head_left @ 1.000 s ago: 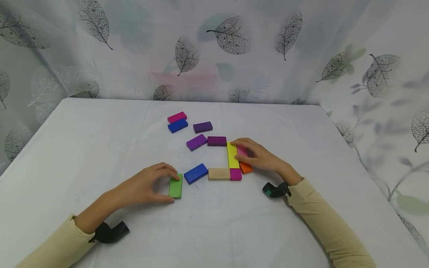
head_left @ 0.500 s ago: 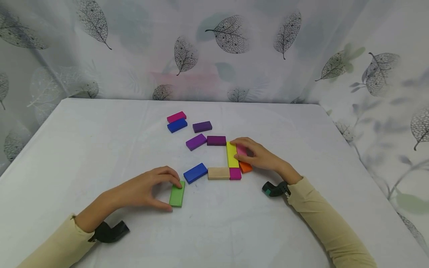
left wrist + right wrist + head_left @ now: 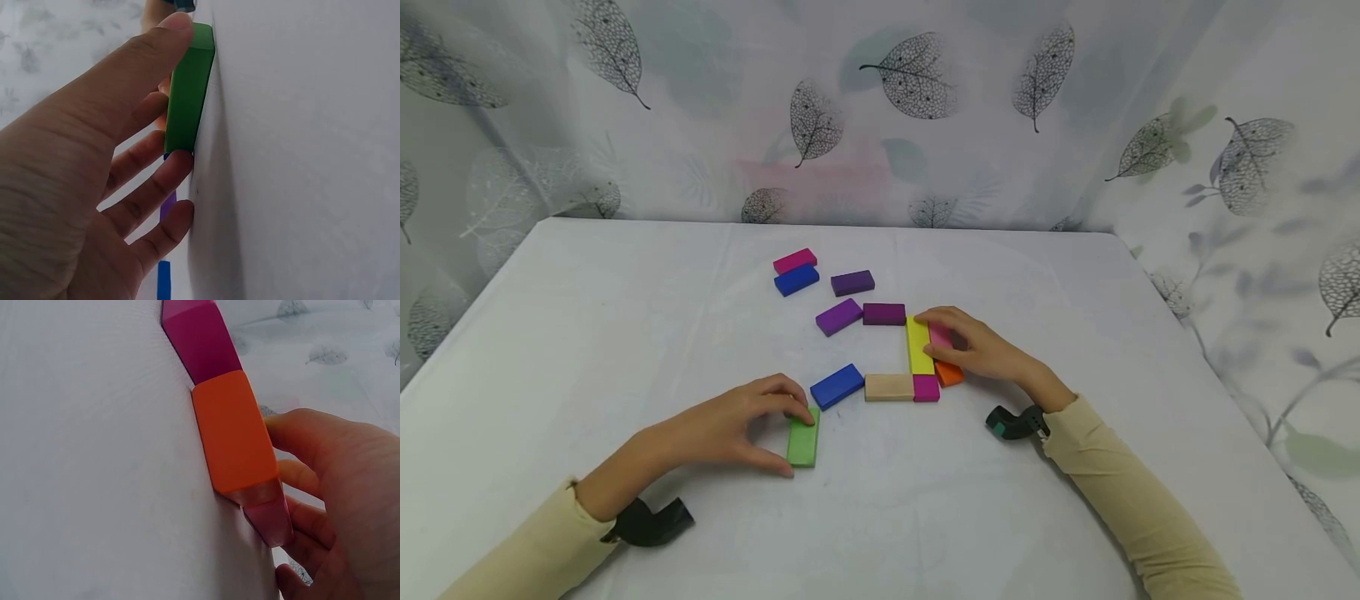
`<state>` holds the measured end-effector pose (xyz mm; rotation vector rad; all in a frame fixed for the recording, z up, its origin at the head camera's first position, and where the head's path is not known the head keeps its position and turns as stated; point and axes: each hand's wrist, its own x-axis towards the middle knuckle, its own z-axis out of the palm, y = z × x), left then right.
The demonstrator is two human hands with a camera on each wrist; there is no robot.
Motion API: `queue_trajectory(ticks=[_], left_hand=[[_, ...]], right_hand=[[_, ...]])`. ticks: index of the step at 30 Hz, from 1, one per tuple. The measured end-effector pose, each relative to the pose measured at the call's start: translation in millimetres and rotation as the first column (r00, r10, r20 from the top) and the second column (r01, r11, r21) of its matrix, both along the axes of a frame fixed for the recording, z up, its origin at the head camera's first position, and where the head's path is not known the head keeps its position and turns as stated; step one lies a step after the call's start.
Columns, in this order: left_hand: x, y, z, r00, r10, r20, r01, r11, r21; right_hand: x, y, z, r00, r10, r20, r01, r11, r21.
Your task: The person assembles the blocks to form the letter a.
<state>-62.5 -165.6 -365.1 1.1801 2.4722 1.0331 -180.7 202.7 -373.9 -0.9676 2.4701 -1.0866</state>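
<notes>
The left hand pinches a green block by its two short ends, thumb at the near end and fingers at the far end. In the left wrist view the thumb lies on one end of the green block. On the right, the right hand grips a yellow block, with a pink block and an orange block beside it, partly under the hand. The right wrist view shows the orange block close up, touching a magenta block.
A tan block adjoins the magenta block; a blue block slants at its left. Purple blocks, a plum block, another blue block and a crimson block lie farther back.
The left hand has moved the green block toward the near edge and slightly right, away from the slanted blue block. The right hand stays in place.
</notes>
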Motion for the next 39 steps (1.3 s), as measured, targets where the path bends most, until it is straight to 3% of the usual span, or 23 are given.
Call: queue_trajectory(ticks=[10, 24, 39], left_hand=[[1.1, 3.3, 0.3, 1.000, -0.020, -0.012, 0.019, 1.000, -0.010], [0.8, 10.2, 2.7, 1.000, 0.013, 0.019, -0.013, 0.999, -0.045], [3.2, 13.1, 3.5, 0.999, 0.038, -0.030, -0.040, 0.996, -0.076]], right_hand=[[-0.3, 0.7, -0.6, 1.000, 0.001, 0.000, -0.001, 1.000, 0.002], [0.1, 0.2, 0.1, 1.000, -0.003, 0.006, 0.003, 1.000, 0.003], [-0.1, 0.3, 0.5, 1.000, -0.007, 0.013, 0.007, 1.000, 0.003]])
